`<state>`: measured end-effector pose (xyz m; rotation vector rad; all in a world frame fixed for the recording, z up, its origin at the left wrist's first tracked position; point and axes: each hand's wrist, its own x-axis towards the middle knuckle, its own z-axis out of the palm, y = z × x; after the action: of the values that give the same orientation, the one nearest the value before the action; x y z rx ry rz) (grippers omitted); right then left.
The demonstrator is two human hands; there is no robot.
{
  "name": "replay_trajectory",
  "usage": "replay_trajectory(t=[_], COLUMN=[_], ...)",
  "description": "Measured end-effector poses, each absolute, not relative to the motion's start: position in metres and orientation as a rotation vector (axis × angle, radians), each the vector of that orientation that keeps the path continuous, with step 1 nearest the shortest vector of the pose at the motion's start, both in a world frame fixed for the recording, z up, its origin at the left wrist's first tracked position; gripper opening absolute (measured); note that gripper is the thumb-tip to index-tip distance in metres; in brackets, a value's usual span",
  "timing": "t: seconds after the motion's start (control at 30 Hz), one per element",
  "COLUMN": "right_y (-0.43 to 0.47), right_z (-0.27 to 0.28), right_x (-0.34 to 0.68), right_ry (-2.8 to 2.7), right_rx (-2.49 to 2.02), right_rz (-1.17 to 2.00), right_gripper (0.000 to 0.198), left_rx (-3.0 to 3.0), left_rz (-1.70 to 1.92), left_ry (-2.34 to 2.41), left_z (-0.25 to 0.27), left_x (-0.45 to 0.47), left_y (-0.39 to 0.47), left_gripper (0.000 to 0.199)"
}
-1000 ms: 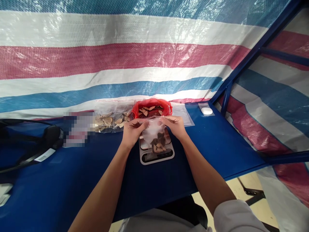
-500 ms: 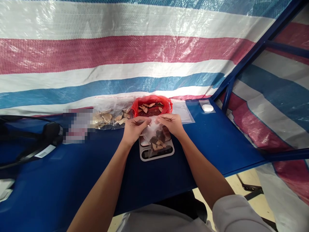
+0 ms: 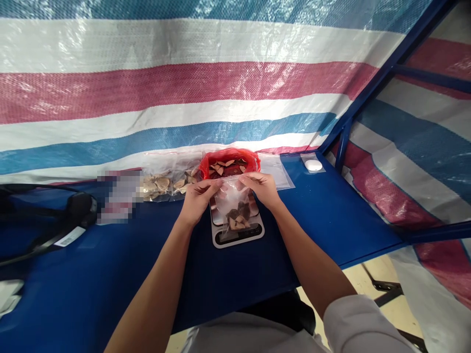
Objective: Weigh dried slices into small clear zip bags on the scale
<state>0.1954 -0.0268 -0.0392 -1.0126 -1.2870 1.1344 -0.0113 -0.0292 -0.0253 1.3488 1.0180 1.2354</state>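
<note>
1. Clear bag (image 3: 228, 198) with dried slices (image 3: 238, 221) bunched low: hangs over the scale (image 3: 254, 232); contact unclear.
2. Handling, by judgement: light, limp, slick film; slices probably brittle. Best hold: top edge, near both corners.
3. Left hand (image 3: 198, 197), right hand (image 3: 264, 189): fingers pinched together on that edge.
4. Red bag (image 3: 254, 161) just beyond.
5. Blue table (image 3: 331, 213) beneath; striped sheeting (image 3: 184, 83) walls the far side.

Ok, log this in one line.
left hand: pinches clear bag | right hand: same | slices: in bag | scale: beneath | red bag: open, behind
</note>
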Motion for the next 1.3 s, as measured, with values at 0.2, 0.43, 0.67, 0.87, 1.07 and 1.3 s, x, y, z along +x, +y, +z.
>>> replay_trajectory(t=[0.2, 0.43, 0.67, 0.87, 1.07, 1.3], right_y=[-0.028, -0.037, -0.019, 0.004, 0.037, 0.069], right_z=[-0.035, -0.027, -0.029, -0.015, -0.009, -0.011], right_x=[0.195, 0.196, 0.174, 0.145, 0.103, 0.062], right_ry=[-1.202, -1.306, -1.396, -1.378, -1.379, -1.514], right_rx=[-1.021, -1.003, -0.991, -0.961, -0.848, -0.948], right_rz=[1.18, 1.401, 1.286, 1.256, 1.251, 1.07], right_gripper=[0.038, 0.037, 0.024, 0.022, 0.017, 0.013], left_rx=[1.291, 1.195, 1.619, 2.326, 2.663, 2.649], left_rz=[1.183, 1.342, 1.368, 1.297, 0.993, 0.958], left_ry=[0.987, 0.992, 1.216, 1.521, 1.653, 1.641], left_z=[-0.019, -0.018, 0.007, 0.02, -0.004, -0.02], left_x=[-0.013, -0.016, -0.048, -0.115, -0.157, -0.169], left_y=[-0.033, -0.029, -0.029, -0.014, 0.005, 0.008], left_gripper=[0.034, 0.035, 0.039, 0.035, 0.037, 0.041])
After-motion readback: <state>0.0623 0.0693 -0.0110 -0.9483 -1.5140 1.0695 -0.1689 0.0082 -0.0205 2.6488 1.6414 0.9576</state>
